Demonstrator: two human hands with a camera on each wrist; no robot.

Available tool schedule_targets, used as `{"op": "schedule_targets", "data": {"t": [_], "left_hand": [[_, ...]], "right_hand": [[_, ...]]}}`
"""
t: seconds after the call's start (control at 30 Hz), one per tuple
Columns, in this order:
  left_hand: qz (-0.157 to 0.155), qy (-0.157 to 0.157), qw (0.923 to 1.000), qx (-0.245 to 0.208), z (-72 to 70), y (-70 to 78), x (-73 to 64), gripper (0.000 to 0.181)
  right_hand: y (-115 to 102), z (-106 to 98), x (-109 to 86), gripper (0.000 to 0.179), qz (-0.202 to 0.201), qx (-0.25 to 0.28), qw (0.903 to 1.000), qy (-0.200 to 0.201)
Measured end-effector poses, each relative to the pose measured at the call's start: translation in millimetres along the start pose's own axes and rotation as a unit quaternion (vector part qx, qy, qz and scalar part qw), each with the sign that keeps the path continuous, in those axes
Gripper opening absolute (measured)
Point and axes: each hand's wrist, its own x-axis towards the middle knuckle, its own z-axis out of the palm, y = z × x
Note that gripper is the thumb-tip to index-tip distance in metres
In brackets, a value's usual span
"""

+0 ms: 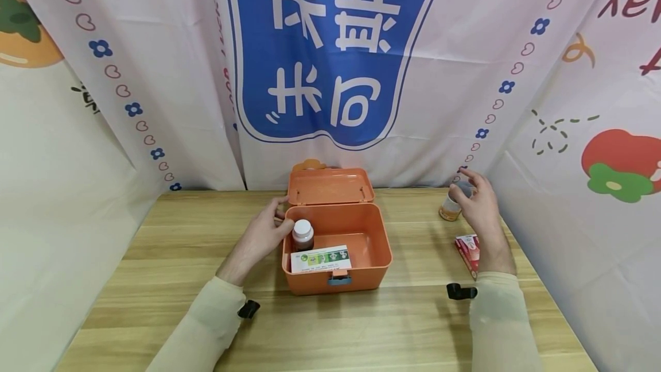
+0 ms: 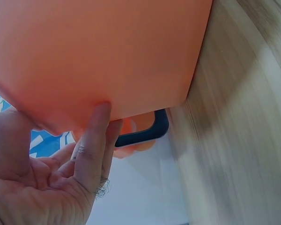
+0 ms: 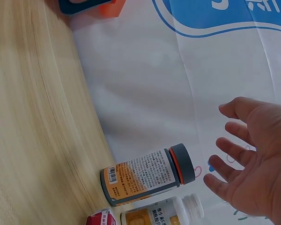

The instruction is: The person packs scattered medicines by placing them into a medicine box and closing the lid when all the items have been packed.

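Box [image 1: 356, 220]: open; left hand [image 1: 260, 233] pinches its ten-o'clock rim, best braced.
Dark-capped bottle [image 3: 141, 175]: upright, towards the box's three o'clock.
Right hand [image 1: 480, 202]: fingers spread, off the bottle; gripping its sides, clear of the five-o'clock carton [image 1: 468, 254], seems safest.

1. Table [image 1: 351, 332]: a pale wooden top, marked by grain and seams that run from side to side; the box, bottles and carton are carried by it.
2. Box [image 1: 338, 286]: orange, set upright around the middle of the table, with its lid tipped back and its latch turned to the front.
3. Dark-lidded bottle [image 3: 138, 178]: orange and grey, stood upright well apart from the box, on the right side.
4. White bottle [image 3: 154, 215]: placed just beside the dark-lidded bottle; its lower part is cut off by the frame.
5. Carton [image 1: 467, 252]: red and white, laid nearer the front edge than the dark-lidded bottle; partly hidden.
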Motion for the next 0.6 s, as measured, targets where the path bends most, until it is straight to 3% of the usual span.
{"op": "schedule_targets", "data": {"t": [0.6], "left_hand": [[-0.004,0.001,1.0000,0.001,2.8,-1.6,6.0,0.074]], "right_hand": [[15.2,1.4,6.1,0.070,0.029,-0.024,0.9993,-0.004]]}}
